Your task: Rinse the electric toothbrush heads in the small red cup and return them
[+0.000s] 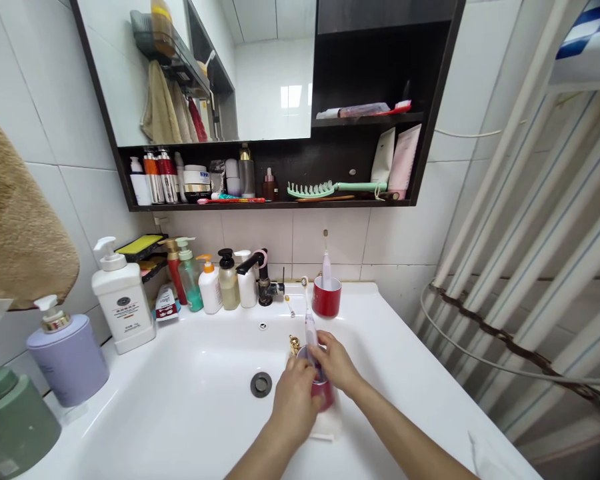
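Red cup [322,395] in left fingers [304,369], toothbrush [311,328] in right fingers [326,337], has room toward the basin's left rim [145,363].

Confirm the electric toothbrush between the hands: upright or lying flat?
Upright, leaning slightly: the electric toothbrush stands between left hand and right hand, brush head at the top.

Red cup [324,395] in left hand [294,399]

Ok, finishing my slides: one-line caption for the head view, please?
Left hand on a red cup, right hand at its toothbrush, over a white sink.
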`<action>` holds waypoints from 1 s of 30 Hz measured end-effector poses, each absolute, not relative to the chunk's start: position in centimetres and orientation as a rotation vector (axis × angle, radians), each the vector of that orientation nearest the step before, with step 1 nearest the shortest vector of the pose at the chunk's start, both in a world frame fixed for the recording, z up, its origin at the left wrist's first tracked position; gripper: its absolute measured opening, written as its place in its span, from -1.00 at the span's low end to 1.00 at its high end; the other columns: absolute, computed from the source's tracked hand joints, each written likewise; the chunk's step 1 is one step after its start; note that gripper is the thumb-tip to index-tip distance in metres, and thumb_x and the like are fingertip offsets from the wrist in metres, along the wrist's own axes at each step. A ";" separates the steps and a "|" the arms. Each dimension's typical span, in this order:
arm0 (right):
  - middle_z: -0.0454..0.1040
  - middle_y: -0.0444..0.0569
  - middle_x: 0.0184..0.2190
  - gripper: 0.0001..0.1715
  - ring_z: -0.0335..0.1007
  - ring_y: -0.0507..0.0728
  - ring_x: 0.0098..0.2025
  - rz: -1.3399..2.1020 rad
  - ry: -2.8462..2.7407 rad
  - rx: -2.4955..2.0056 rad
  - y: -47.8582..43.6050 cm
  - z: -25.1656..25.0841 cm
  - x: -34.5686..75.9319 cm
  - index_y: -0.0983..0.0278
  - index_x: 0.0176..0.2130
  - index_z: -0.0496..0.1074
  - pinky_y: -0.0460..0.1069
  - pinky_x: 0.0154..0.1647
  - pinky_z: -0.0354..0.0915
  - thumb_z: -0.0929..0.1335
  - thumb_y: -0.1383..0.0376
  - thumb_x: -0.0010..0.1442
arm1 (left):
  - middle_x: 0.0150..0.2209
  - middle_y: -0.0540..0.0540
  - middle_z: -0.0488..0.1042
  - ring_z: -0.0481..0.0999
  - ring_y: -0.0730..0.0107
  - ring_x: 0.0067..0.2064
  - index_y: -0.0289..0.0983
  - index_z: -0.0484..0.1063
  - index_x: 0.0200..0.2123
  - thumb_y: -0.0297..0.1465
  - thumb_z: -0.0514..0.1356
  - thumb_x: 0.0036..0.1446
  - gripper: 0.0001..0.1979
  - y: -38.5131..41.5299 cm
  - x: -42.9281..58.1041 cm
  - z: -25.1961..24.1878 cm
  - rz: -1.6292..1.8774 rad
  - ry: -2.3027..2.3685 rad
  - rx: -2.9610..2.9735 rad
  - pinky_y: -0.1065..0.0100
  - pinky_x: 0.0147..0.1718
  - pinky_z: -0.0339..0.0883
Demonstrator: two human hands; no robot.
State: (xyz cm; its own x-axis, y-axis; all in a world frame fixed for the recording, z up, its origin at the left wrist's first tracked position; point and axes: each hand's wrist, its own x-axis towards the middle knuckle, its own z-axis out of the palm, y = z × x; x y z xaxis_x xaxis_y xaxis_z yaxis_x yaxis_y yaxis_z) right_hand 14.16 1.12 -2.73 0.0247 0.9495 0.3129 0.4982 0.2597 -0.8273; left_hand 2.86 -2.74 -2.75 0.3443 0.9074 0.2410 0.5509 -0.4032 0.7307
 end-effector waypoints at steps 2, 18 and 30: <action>0.29 0.02 -0.32 -0.74 0.19 0.09 -0.26 0.590 -1.654 -1.374 0.9 -3.1 14.1 0.34 -0.38 0.30 -0.07 -0.21 0.06 0.19 0.29 -0.13 | -0.37 -0.03 0.28 0.15 0.35 -0.24 -0.26 0.29 -0.55 -0.57 -0.03 -0.34 -0.79 -2.5 3.2 -3.0 0.802 1.283 2.139 0.33 -0.27 0.06; 0.36 -0.10 -0.61 -0.73 0.21 0.04 -0.54 0.539 -1.406 -1.426 1.6 2.0 23.5 0.33 -0.47 0.31 -0.08 -0.52 0.12 0.20 0.20 -0.14 | -0.35 -0.05 0.28 0.18 0.38 -0.25 -0.26 0.30 -0.51 -0.55 -0.02 -0.21 -0.83 1.2 11.0 1.4 0.932 0.876 2.490 0.38 -0.29 0.13; 0.31 -0.13 -0.72 -0.78 0.14 -0.01 -0.65 0.476 -1.312 -1.513 9.1 2.7 28.6 0.34 -0.59 0.33 -0.12 -0.62 0.05 0.21 0.24 -0.19 | -0.23 -0.07 0.25 0.26 0.46 -0.25 -0.29 0.22 -0.29 -0.33 -0.07 -0.03 -0.76 9.9 16.7 1.8 0.901 0.733 2.662 0.27 -0.28 0.17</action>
